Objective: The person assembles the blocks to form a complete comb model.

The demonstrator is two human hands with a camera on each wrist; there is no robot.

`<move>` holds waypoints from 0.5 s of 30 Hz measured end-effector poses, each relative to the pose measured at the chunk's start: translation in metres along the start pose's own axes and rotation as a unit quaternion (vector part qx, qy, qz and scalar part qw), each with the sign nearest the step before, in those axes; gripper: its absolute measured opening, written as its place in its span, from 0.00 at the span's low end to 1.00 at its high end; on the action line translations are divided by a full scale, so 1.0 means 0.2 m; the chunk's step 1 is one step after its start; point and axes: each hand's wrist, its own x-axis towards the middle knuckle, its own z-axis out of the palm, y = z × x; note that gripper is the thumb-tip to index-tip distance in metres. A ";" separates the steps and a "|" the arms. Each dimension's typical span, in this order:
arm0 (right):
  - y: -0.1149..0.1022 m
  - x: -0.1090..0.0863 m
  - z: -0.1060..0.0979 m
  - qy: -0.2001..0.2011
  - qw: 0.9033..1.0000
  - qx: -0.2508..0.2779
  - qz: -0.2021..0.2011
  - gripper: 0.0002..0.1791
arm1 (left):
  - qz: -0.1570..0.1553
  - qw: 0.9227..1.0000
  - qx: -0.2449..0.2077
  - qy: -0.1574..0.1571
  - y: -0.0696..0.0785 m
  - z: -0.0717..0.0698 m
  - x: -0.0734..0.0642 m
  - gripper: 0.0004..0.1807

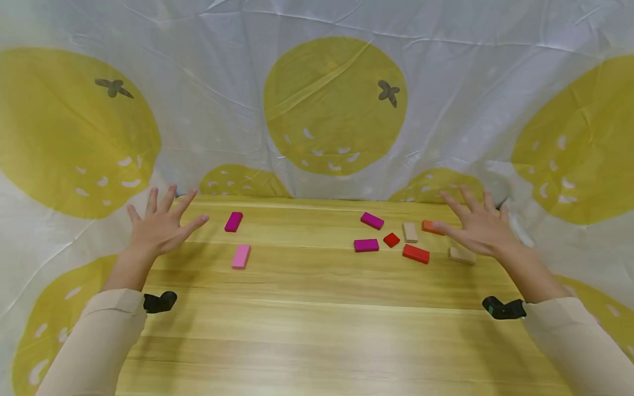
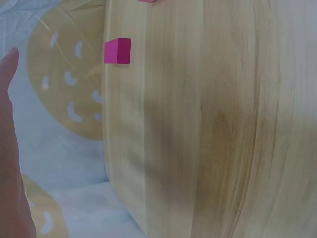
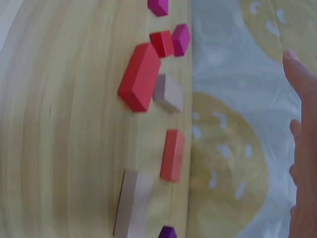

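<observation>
My left hand (image 1: pixel 160 225) is raised over the table's left side, fingers spread, holding nothing. Nearest to it lie a magenta block (image 1: pixel 234 221) and a pink block (image 1: pixel 241 257). On the right, my right hand (image 1: pixel 480 226) hovers with its fingers spread too, its thumb overlapping an orange block (image 1: pixel 432 227) in the head view. Below that hand is a pale wooden block (image 1: pixel 462 255). Further in lie a red block (image 1: pixel 416 254), a small red block (image 1: pixel 391 240), another pale block (image 1: pixel 410 232) and two magenta blocks, one behind (image 1: pixel 372 221) and one in front (image 1: pixel 366 246).
The wooden table (image 1: pixel 307 330) runs back to a white cloth (image 1: pixel 213 110) with large yellow fruit prints, which hangs behind and at both sides. In the right wrist view, a dark purple block (image 3: pixel 168 232) shows at the bottom edge. Black wrist cameras sit at both cuffs.
</observation>
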 end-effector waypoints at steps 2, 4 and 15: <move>-0.05 0.01 0.01 0.001 1.000 0.004 -0.004 0.51 | 0.004 1.000 -0.002 -0.009 0.01 0.00 0.02 0.48; -0.10 0.03 0.01 0.005 1.000 0.001 -0.013 0.51 | 0.008 1.000 -0.008 -0.020 0.02 -0.01 0.04 0.48; -0.39 0.14 0.12 0.029 0.995 0.001 -0.095 0.49 | 0.047 0.993 -0.097 -0.053 0.05 0.06 0.16 0.52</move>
